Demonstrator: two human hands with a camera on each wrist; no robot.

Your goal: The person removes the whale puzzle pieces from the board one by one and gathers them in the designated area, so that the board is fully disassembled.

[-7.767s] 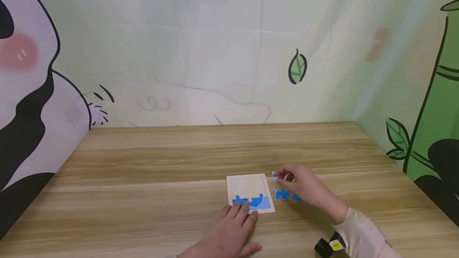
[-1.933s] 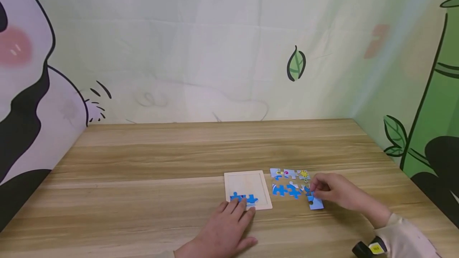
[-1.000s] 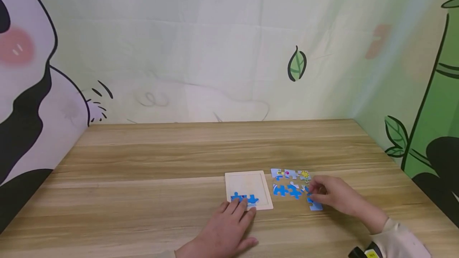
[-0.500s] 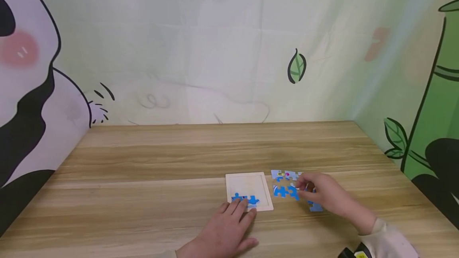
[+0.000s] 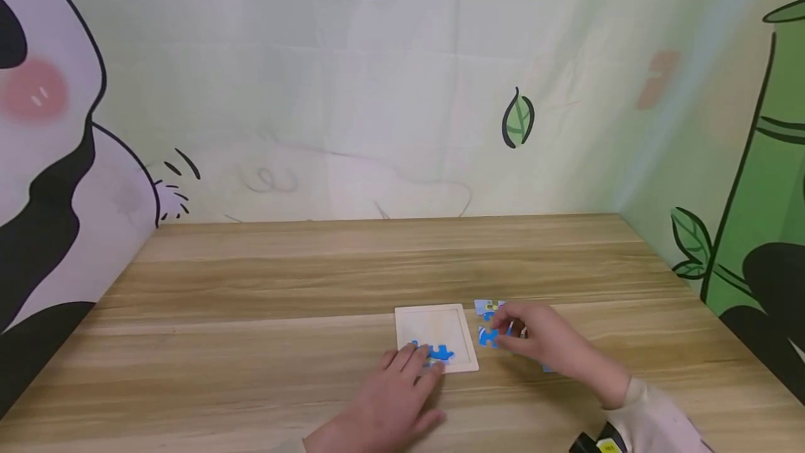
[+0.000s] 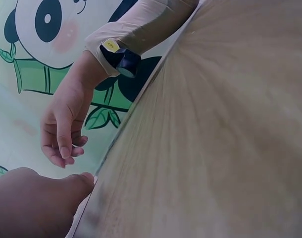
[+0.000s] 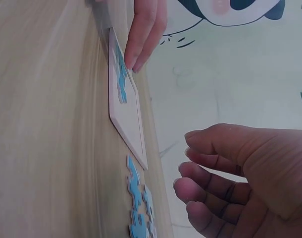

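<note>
My left hand point(image 5: 391, 397) rests its extended fingers on the near edge of a square wooden puzzle tray point(image 5: 434, 321), partly covering blue jigsaw pieces point(image 5: 442, 353) fitted along its bottom. To the tray's right, my right hand point(image 5: 544, 341) hovers over loose jigsaw pieces point(image 5: 488, 337) and hides most of them. In the right wrist view, the right hand's fingers point(image 7: 198, 176) are loosely bent, thumb apart, with nothing between them. Loose blue pieces point(image 7: 135, 191) lie below it. A light blue edge of another piece point(image 5: 548, 369) peeks out under the right hand.
The wood-grain table point(image 5: 283, 264) extends around the tray and ends at a cartoon-printed wall point(image 5: 377, 124) behind. A printed side wall point(image 5: 666, 159) stands at the right. A wrist camera point(image 5: 594, 442) is strapped to the right sleeve.
A light blue piece in the tray's lower right 7.8 seconds ago later lies at the right of the loose pieces. Lately my right hand has moved left over them; the left shifts slightly.
</note>
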